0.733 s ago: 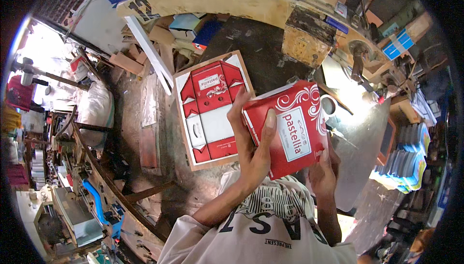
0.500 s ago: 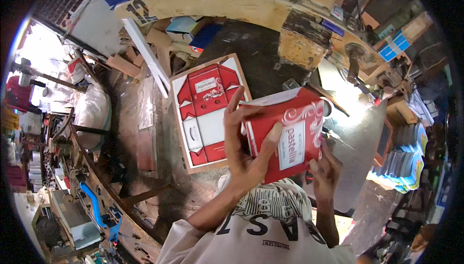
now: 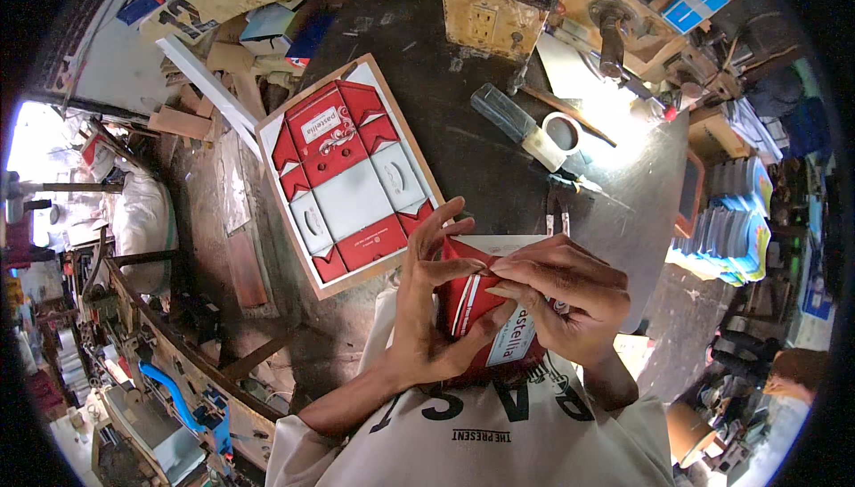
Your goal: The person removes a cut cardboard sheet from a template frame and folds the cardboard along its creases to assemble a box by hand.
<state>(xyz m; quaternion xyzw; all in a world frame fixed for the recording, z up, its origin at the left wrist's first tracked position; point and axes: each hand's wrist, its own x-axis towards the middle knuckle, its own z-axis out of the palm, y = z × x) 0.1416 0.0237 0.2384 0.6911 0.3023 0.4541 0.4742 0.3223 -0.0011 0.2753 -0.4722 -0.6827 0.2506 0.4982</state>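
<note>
Close to my shirt, a small red folded carton [image 3: 463, 309] with white ornament and a white label is between my two hands. My left hand [image 3: 423, 309] wraps its left side, a thumb lying across the front face. From the right, my right hand [image 3: 574, 304] pinches at the carton's upper edge, its fingertips meeting those of the left hand. What exactly the fingertips pinch is hidden. Beyond my left hand lies a brown-edged board [image 3: 252, 126] bearing a flat red and white carton blank [image 3: 352, 188], its panels divided by dark lines.
On the dark worktop [image 3: 401, 68] stand a clear plastic container [image 3: 500, 113] and a round roll [image 3: 561, 133], with pliers [image 3: 558, 206] nearer me. A wooden box [image 3: 490, 19] sits at the back. Stacked bundles [image 3: 726, 220] are at right, a white sack [image 3: 142, 229] at left.
The carton has come lower and nearer my body. My right hand has moved from its lower right corner to its upper edge, meeting my left hand. The view has shifted, showing more worktop.
</note>
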